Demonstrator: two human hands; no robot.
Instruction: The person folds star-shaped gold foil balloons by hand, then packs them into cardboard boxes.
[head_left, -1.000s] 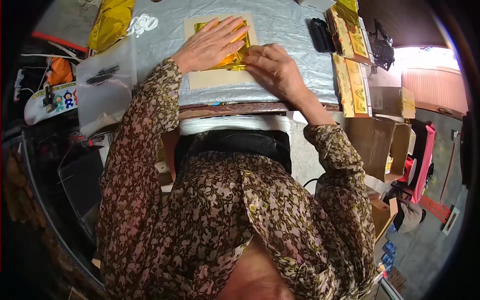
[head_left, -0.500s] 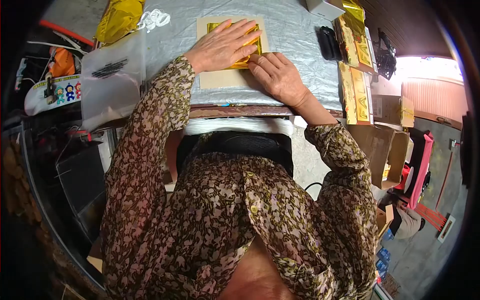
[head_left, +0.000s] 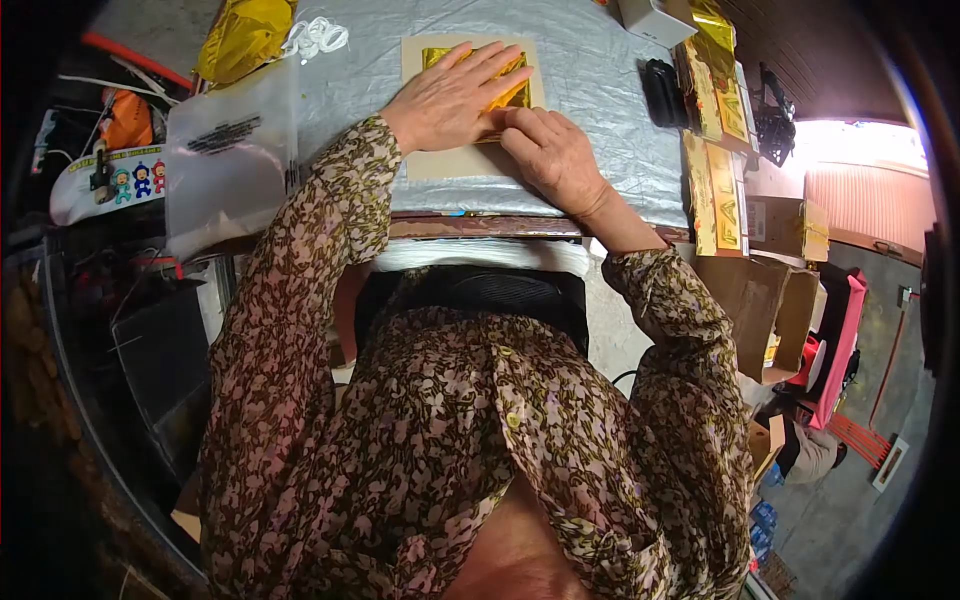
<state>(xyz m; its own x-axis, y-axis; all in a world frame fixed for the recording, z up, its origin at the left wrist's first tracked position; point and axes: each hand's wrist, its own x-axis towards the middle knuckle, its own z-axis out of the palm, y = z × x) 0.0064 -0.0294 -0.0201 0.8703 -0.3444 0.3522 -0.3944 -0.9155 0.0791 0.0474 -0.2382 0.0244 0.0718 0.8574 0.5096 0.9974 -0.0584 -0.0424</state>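
A gold foil sheet (head_left: 518, 97) lies on a beige card (head_left: 460, 165) on the silver-grey table cover (head_left: 590, 90). Across the foil, my left hand (head_left: 448, 105) rests flat with its fingers spread. My right hand (head_left: 545, 145) is curled at the foil's lower right corner, beside my left thumb. Its fingertips are bent under, and what they hold, if anything, is hidden. Part of the foil under both hands cannot be seen.
Crumpled gold film (head_left: 240, 40), white string (head_left: 317, 38) and a clear plastic bag (head_left: 230, 150) are at the left. Toward the right are a black case (head_left: 661, 92), a white box (head_left: 655, 20) and gold printed boxes (head_left: 715, 190). A person crouches at the far right (head_left: 812, 450).
My right hand has curled more tightly and shifted slightly beside the left thumb, which is now tucked closer to it. The whole view has shifted a little.
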